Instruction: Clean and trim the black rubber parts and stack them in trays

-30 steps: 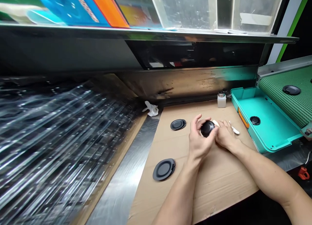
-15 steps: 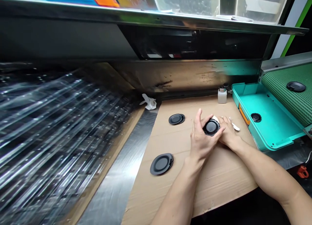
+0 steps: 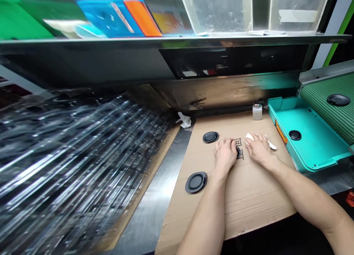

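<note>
My left hand (image 3: pixel 225 154) is low over the cardboard sheet (image 3: pixel 249 199), its fingers curled round a round black plastic part (image 3: pixel 238 152), most of which the hand hides. Printed black marks show on the cardboard just beside it. My right hand (image 3: pixel 259 148) rests to the right, fingers bent over a white cloth (image 3: pixel 249 137) whose ends stick out on both sides. To the left lie two flat black plastic discs with notched edges, a far disc (image 3: pixel 210 137) and a nearer disc (image 3: pixel 196 182).
A turquoise tray (image 3: pixel 309 166) at the right holds a small black round part (image 3: pixel 295 135). Beyond it, a black disc (image 3: pixel 338 100) lies on a green conveyor belt (image 3: pixel 318 91). A small bottle (image 3: pixel 257 112) stands at the back. Stacked clear plastic trays (image 3: pixel 83 166) fill the left.
My left hand has lowered the black part from near my right hand to the cardboard and turned palm down. The hands have moved apart. The view has shifted left and up.
</note>
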A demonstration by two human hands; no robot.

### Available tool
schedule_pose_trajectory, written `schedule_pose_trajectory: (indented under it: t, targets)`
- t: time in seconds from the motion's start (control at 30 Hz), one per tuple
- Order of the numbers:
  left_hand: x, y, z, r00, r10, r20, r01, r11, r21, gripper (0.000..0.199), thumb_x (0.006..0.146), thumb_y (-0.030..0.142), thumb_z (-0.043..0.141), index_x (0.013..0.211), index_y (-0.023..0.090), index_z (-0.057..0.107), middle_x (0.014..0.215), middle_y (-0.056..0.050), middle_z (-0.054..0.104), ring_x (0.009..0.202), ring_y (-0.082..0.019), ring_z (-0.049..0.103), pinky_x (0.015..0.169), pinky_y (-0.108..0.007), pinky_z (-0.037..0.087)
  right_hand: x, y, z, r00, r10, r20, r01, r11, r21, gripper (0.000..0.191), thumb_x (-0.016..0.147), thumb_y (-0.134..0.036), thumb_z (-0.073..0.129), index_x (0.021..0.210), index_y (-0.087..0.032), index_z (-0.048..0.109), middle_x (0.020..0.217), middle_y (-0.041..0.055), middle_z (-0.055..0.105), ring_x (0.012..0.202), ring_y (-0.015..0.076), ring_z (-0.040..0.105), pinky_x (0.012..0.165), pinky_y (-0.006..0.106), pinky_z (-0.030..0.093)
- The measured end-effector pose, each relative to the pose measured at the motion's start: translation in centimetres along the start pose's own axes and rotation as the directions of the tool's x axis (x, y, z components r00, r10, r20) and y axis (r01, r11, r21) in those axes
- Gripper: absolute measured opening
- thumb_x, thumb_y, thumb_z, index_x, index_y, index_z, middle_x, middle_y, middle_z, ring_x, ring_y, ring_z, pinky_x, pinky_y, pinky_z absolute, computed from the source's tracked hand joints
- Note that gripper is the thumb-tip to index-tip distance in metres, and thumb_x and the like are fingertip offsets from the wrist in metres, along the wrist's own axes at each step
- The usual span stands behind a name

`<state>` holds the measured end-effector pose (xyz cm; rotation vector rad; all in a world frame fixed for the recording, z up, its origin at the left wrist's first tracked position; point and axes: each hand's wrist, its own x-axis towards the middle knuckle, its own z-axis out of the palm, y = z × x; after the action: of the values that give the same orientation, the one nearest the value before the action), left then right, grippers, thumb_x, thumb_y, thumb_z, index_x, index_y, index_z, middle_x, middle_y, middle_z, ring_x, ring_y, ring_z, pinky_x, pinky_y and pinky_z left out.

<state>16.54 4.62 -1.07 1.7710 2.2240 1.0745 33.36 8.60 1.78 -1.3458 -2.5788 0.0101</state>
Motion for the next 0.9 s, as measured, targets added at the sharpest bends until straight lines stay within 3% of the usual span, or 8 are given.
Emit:
schedule_pose_trajectory:
  t: [0.17, 0.23, 0.33, 0.43, 0.53, 0.67, 0.8, 0.9]
  targets:
    - [-3.2, 0.9, -2.3, 0.968, 0.126, 0.219, -0.112, 0.991, -0.077, 0.053, 0.081, 0.039, 0.071, 0.129, 0.018, 0.061, 0.129, -0.017, 0.064, 0.125, -0.035, 0.053, 0.107, -0.051, 0.041, -0.1, 0.2, 0.2, 1.0, -0.009, 0.003, 0.009, 0.999, 0.031, 0.034, 0.102, -0.033, 0.04, 0.124, -0.021, 0.064, 0.126, 0.0147, 0.061, 0.112, 0.0293, 0.048, 0.101, 0.046, 0.034]
    - [-5.0, 1.2, -4.1, 0.962, 0.158, 0.224, -0.148, 0.987, -0.059, 0.052, 0.081, 0.031, 0.07, 0.131, 0.02, 0.06, 0.126, -0.015, 0.066, 0.123, -0.033, 0.054, 0.106, -0.05, 0.043, 0.0, 0.3, 0.4, 1.0, -0.006, -0.004, 0.006, 0.999, 0.039, 0.035, 0.102, -0.032, 0.041, 0.125, -0.021, 0.064, 0.126, 0.0155, 0.061, 0.113, 0.03, 0.047, 0.102, 0.047, 0.033]
    - [-7.5, 0.3, -7.9, 0.976, 0.166, 0.143, -0.164, 0.986, -0.024, 0.054, 0.082, 0.029, 0.067, 0.135, 0.025, 0.058, 0.126, -0.011, 0.066, 0.122, -0.031, 0.056, 0.105, -0.049, 0.045, 0.1, 0.4, 0.8, 1.0, -0.001, -0.012, 0.002, 0.998, 0.059, 0.034, 0.101, -0.032, 0.041, 0.123, -0.021, 0.065, 0.124, 0.0155, 0.061, 0.112, 0.0302, 0.047, 0.102, 0.047, 0.033]
    - [-8.8, -2.2, -11.7, 0.995, 0.011, 0.101, -0.018, 0.997, 0.074, 0.057, 0.081, 0.035, 0.065, 0.137, 0.023, 0.056, 0.128, -0.012, 0.067, 0.121, -0.031, 0.059, 0.108, -0.05, 0.043, 0.1, 0.4, 1.1, 1.0, -0.017, -0.025, 0.018, 0.998, 0.065, 0.033, 0.101, -0.03, 0.04, 0.118, -0.021, 0.067, 0.123, 0.0153, 0.061, 0.11, 0.0292, 0.048, 0.102, 0.048, 0.032]
    - [-8.4, -4.6, -13.9, 0.959, -0.136, 0.249, 0.112, 0.988, 0.11, 0.064, 0.077, 0.035, 0.063, 0.139, 0.02, 0.055, 0.135, -0.012, 0.065, 0.126, -0.031, 0.059, 0.112, -0.049, 0.041, 0.1, 0.3, 1.2, 0.999, -0.019, -0.046, 0.022, 0.998, 0.058, 0.031, 0.101, -0.029, 0.041, 0.115, -0.019, 0.067, 0.119, 0.0154, 0.062, 0.108, 0.0288, 0.049, 0.101, 0.046, 0.033]
    - [-7.1, -5.7, -14.2, 0.889, -0.112, 0.445, 0.073, 0.992, 0.102, 0.057, 0.076, 0.041, 0.062, 0.13, 0.023, 0.063, 0.14, -0.009, 0.063, 0.132, -0.031, 0.057, 0.116, -0.047, 0.039, 0.0, 0.1, 1.1, 0.999, -0.015, -0.044, 0.018, 0.997, 0.073, 0.03, 0.101, -0.03, 0.042, 0.113, -0.018, 0.067, 0.116, 0.0156, 0.063, 0.108, 0.028, 0.05, 0.099, 0.044, 0.035]
    - [-6.5, -5.7, -13.4, 0.889, -0.069, 0.452, 0.003, 0.989, 0.147, 0.061, 0.068, 0.054, 0.07, 0.123, 0.026, 0.069, 0.135, -0.01, 0.067, 0.128, -0.035, 0.059, 0.113, -0.05, 0.043, 0.0, -0.1, 1.0, 0.999, 0.002, -0.052, 0.002, 0.997, 0.078, 0.028, 0.1, -0.028, 0.044, 0.111, -0.017, 0.067, 0.114, 0.0145, 0.064, 0.107, 0.0273, 0.052, 0.098, 0.044, 0.036]
    - [-6.5, -7.3, -12.6, 0.905, -0.006, 0.425, -0.055, 0.99, 0.131, 0.047, 0.065, 0.055, 0.072, 0.106, 0.031, 0.075, 0.123, -0.007, 0.072, 0.12, -0.036, 0.064, 0.108, -0.049, 0.047, 0.0, -0.2, 0.9, 0.999, -0.004, -0.053, 0.009, 0.997, 0.081, 0.024, 0.096, -0.025, 0.049, 0.109, -0.017, 0.068, 0.11, 0.0136, 0.065, 0.105, 0.0265, 0.054, 0.096, 0.043, 0.038]
